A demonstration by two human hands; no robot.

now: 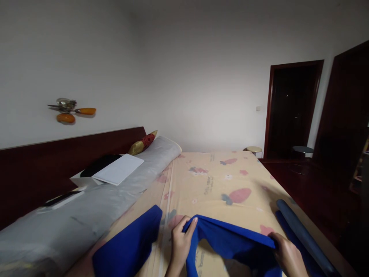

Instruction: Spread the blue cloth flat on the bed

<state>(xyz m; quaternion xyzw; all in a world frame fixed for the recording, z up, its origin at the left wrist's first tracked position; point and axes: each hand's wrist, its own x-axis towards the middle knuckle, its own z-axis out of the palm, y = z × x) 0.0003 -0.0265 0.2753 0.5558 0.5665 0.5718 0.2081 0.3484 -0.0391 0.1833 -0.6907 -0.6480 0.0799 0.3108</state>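
A bright blue garment [227,238] lies spread across the near part of a bed with a peach sheet printed with strawberries [219,181]. My left hand [181,244] pinches the garment's upper edge near its middle, fingers pointing up. My right hand [286,254] grips the same edge further right, at the garment's corner. The fabric stretches taut between both hands. A loose blue part of the garment [129,246] lies flat to the left of my left hand.
A long roll wrapped in clear plastic [95,204] runs along the dark headboard [57,161], with white paper [119,168] and a red-yellow cushion [143,143] on it. A grey-blue roll [302,231] lies at the bed's right edge. Stools [254,150] and dark doors stand beyond.
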